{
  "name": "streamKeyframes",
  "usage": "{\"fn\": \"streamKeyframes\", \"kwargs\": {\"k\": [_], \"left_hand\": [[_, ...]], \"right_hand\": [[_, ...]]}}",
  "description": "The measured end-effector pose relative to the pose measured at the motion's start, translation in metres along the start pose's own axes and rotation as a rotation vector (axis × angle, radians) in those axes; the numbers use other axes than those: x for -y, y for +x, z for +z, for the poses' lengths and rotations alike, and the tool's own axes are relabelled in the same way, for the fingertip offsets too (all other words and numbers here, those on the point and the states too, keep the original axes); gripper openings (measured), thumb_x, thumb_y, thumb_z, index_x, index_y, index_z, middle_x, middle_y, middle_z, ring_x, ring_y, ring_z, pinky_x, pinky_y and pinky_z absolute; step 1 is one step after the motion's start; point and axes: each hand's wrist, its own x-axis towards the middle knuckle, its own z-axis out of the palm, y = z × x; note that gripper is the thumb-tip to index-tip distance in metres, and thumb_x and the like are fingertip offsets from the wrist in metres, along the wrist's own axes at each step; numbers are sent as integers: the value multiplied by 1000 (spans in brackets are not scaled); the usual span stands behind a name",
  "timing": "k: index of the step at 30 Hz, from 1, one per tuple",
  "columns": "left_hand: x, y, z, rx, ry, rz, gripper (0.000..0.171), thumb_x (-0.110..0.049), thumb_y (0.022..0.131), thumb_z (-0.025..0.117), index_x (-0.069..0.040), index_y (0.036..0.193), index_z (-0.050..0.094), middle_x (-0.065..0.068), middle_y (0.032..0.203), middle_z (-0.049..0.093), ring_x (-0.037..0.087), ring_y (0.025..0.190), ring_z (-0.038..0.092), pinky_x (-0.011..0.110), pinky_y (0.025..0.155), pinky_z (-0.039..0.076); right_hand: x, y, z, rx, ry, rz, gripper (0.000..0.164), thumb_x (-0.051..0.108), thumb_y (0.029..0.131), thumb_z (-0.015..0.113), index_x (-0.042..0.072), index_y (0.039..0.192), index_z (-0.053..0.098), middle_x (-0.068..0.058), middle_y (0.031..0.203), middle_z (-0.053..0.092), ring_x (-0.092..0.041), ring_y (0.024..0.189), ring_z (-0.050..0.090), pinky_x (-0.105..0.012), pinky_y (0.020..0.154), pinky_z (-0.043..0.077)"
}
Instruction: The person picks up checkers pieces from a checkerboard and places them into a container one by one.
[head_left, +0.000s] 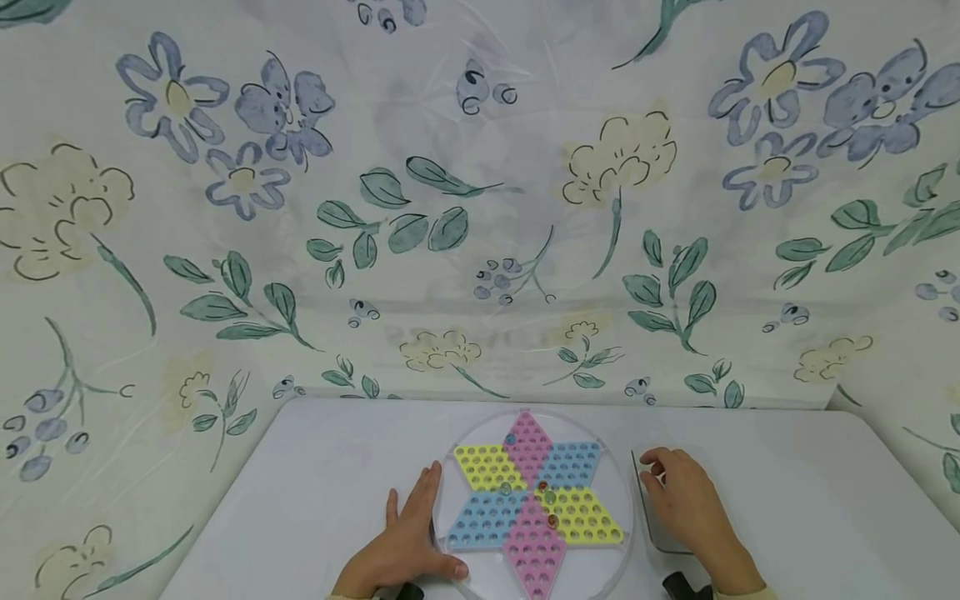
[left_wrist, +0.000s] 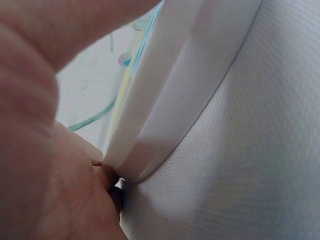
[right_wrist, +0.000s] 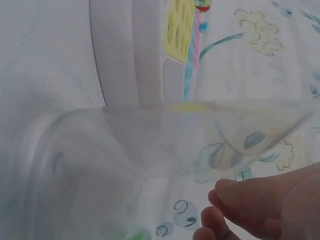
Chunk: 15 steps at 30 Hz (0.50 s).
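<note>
A round white Chinese checkers board (head_left: pixel 468 425) with a pink, yellow and blue star lies on the table. Several glass marbles (head_left: pixel 552 522) sit in its holes, mostly around the centre. My left hand (head_left: pixel 405 533) rests against the board's left rim, fingers stretched and thumb spread toward the near side. That same rim (left_wrist: pixel 160 95) shows beside the palm in the left wrist view. Over a clear plastic box (head_left: pixel 663 533) to the right of the board is my right hand (head_left: pixel 686 500), its fingers loosely bent. I see nothing between its thumb and fingers (right_wrist: pixel 212 220).
A white table (head_left: pixel 337 442) carries the board and the box. Behind and beside it hangs a flowered cloth (head_left: pixel 525 250). A blurred green spot (right_wrist: pixel 138 235) shows through the box at the bottom of the right wrist view.
</note>
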Motion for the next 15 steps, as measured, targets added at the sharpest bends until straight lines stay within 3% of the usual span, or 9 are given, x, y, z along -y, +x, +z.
{"fn": "streamKeyframes", "kwargs": {"k": [15], "left_hand": [[-1, 0, 1, -7, -13, -8, 147, -49, 57, 96, 4, 159, 5, 26, 165, 11, 45, 152, 2, 68, 111, -19]], "right_hand": [[8, -2, -2, -26, 23, -8, 18, 4, 92, 68, -2, 109, 69, -8, 94, 64, -23, 87, 62, -40, 72, 54]]}}
